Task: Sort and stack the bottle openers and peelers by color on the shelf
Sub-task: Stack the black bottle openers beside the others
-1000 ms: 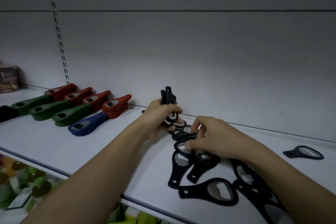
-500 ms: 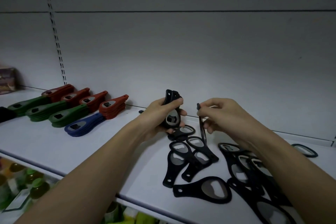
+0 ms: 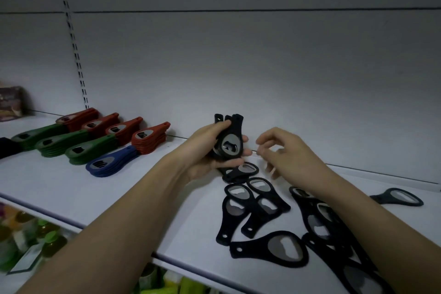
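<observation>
Black bottle openers half hidden in left hand, fingers curled round.

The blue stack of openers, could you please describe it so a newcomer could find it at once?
On the white shelf, look left of the left hand to the rows of colored stacks. The blue stack lies nearest the front edge, before the green stacks and red stacks. It is the only blue one.

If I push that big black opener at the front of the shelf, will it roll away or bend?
Probably neither. The black opener lies flat on the shelf, so it would likely slide, not roll. It looks stiff: a thick handle around a metal plate. It sits near the front edge, so a hard push might knock it off.
</observation>
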Demonstrator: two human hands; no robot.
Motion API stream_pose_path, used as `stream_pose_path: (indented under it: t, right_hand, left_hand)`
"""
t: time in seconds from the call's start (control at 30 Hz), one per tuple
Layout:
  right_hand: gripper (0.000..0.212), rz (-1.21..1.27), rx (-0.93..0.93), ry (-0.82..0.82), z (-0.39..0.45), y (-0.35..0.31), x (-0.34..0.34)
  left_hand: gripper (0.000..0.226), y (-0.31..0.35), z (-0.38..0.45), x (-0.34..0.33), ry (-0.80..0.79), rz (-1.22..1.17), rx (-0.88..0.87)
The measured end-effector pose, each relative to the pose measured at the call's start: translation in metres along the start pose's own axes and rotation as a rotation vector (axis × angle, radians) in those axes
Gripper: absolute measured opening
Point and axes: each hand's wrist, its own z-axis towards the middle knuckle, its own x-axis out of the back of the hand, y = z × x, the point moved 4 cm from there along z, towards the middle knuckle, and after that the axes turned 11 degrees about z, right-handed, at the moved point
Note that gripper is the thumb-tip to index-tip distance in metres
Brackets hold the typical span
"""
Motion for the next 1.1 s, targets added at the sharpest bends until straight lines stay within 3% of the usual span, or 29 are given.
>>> stream_pose_path:
  t: [0.13,0.27,0.43,0.57,0.77,0.97,1.1]
  right_hand:
    - [0.026,-0.366,0.086,-0.227,0.001,0.014,-0.015]
    - [0.043,-0.429,0.022,-0.346,0.004,0.02,-0.025]
    - [0.039,-0.518,0.018,-0.416,0.003,0.018,-0.029]
    - [0.023,-0.359,-0.107,-0.345,0.006,0.015,-0.018]
    - [0.026,-0.062,-0.298,-0.149,0.003,0.018,0.008]
    - [0.031,0.422,-0.266,0.016,0.0,0.008,0.011]
    - [0.036,0.41,-0.233,0.043,-0.004,-0.001,0.003]
  left_hand:
    - [0.056,-0.001,0.006,0.014,0.098,-0.13,0.009]
    - [0.052,-0.003,0.011,0.02,0.104,-0.287,0.024]
    - [0.044,-0.004,0.011,0.018,0.079,-0.348,0.028]
    - [0.051,-0.003,0.011,0.021,0.112,-0.274,0.024]
    - [0.024,-0.001,0.011,0.019,0.13,-0.211,-0.04]
    - [0.035,-0.007,0.007,0.002,0.016,-0.059,-0.098]
    - [0.045,-0.008,0.003,-0.012,-0.138,0.075,-0.122]
